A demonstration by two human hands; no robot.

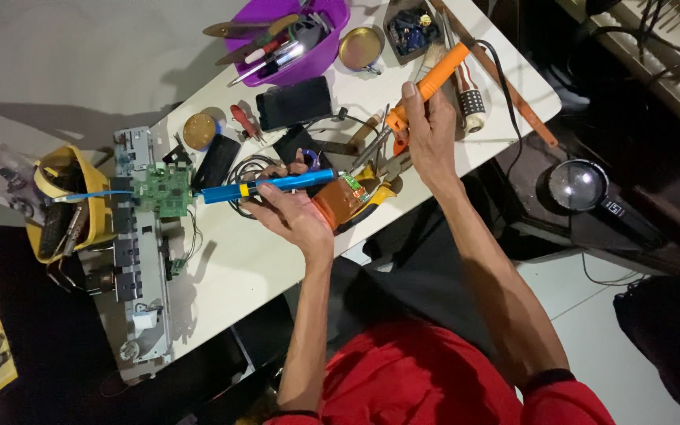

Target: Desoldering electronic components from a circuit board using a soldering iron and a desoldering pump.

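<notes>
Left hand (293,214) clamped around blue tool (265,186); long axis near horizontal, tilted slightly, tip pointing left toward green circuit board (168,191) on grey metal chassis (137,260). Right hand (428,130) closed on orange soldering iron (425,88); long axis diagonal, handle end up-right, tip down-left near small part above left hand. Both held over white table (253,267). Purple bowl (320,47) of tools at far edge.

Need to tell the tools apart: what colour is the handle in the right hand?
Orange soldering-iron handle, clearest in the head view.
</notes>
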